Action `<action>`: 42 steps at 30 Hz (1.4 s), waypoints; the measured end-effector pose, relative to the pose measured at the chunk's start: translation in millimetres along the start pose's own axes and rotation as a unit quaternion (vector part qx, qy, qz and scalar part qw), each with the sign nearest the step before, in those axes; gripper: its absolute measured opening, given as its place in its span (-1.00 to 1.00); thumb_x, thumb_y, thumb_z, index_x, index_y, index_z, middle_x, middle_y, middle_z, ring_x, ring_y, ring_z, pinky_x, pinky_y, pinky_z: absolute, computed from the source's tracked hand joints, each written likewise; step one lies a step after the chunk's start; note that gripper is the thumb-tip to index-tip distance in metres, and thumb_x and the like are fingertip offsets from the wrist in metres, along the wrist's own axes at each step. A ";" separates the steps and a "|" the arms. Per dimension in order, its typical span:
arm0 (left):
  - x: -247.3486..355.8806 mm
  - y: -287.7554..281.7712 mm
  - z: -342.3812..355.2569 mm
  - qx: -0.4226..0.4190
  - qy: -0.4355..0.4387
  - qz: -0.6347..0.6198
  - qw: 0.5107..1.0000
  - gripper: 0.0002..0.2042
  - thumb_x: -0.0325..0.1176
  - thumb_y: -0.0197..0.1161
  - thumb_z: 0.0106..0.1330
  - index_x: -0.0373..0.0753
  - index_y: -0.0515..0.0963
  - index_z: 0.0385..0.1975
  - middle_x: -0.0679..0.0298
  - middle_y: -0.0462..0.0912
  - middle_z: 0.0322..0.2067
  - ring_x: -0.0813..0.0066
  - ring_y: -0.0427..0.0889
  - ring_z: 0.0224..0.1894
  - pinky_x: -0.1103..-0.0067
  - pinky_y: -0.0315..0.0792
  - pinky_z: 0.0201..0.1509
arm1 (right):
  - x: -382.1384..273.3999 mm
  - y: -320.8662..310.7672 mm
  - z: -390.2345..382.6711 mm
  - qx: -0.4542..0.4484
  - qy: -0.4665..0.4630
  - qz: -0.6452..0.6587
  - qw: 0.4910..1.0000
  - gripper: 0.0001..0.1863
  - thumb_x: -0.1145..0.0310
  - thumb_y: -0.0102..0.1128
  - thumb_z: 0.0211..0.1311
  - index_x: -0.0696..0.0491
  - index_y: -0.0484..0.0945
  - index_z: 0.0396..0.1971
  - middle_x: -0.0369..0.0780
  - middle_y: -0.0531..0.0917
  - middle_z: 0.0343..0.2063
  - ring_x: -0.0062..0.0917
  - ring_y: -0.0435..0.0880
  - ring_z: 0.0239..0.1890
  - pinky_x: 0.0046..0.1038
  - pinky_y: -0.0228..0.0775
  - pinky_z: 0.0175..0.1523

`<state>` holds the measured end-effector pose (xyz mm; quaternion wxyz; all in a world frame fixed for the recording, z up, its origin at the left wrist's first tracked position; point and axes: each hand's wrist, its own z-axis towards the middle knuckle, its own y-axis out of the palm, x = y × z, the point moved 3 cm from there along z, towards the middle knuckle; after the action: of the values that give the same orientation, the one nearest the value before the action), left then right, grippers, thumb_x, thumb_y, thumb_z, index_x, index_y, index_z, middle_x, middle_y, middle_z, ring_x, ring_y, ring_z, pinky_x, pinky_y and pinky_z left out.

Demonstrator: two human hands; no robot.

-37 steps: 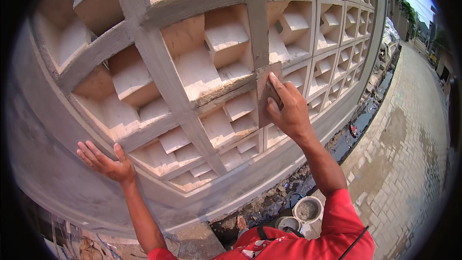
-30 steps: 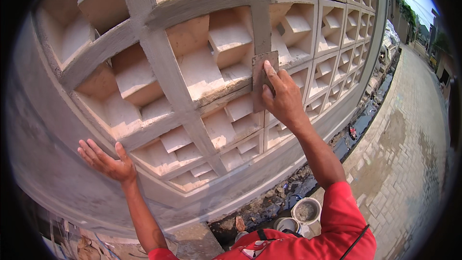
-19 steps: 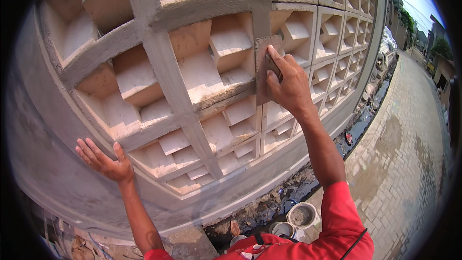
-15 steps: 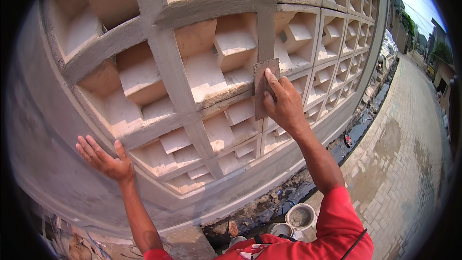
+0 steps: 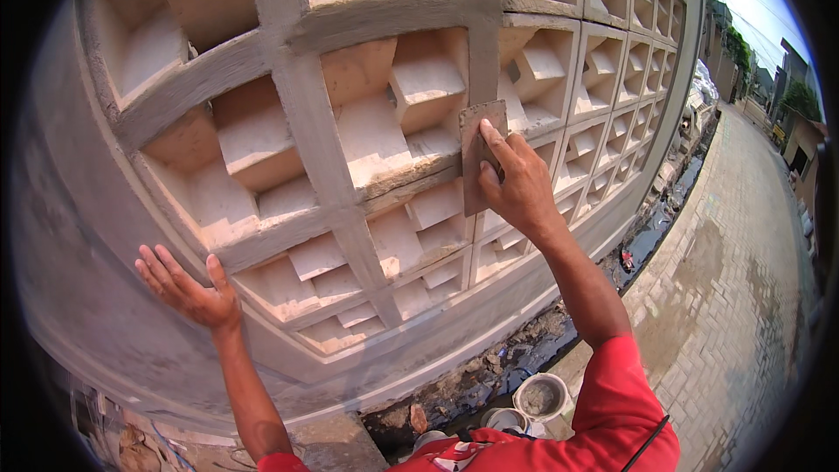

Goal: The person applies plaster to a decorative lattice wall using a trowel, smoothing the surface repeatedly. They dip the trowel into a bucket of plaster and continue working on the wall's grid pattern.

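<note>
In front of me stands a wall of cream ventilation blocks (image 5: 428,87) with stepped hollows, divided by grey mortar strips (image 5: 301,114). My right hand (image 5: 522,188) grips a flat, rectangular finishing trowel (image 5: 473,144), its index finger stretched along the plate. The plate lies upright over a vertical joint, at its crossing with a horizontal strip. How the thumb and other fingers hold it is partly hidden. To the left, my left hand (image 5: 194,293) is open, fingers extended and palm toward the smooth grey plaster border (image 5: 96,210); whether the palm presses on it I cannot tell.
Below the wall runs a ditch (image 5: 524,358) with dark water and rubble. A bucket of grey mix (image 5: 542,397) stands near my right elbow, another bucket (image 5: 505,420) beside it. A paved lane (image 5: 725,297) stretches away on the right.
The view has shifted slightly. Both hands and the trowel stay at nearly the same places on the wall, the right hand still holding the plate over the joint.
</note>
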<state>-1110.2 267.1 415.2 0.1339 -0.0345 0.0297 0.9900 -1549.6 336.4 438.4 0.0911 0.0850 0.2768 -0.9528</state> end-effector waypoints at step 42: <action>0.6 1.5 -0.1 0.003 -0.007 -0.004 1.000 -0.32 -0.17 0.18 0.37 -0.27 0.15 0.44 0.06 0.12 0.46 -0.05 0.03 0.50 0.10 -0.05 0.53 | -21.6 -74.4 108.7 0.050 -0.062 0.071 0.994 -0.41 0.40 0.20 0.12 0.22 0.45 0.21 0.00 0.64 -0.12 -0.09 0.62 -0.04 -0.23 0.43 0.10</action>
<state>-1111.3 265.9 415.2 0.1386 -0.0269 0.0316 0.9895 -1557.3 341.9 571.5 0.1716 0.0498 0.2156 -0.9600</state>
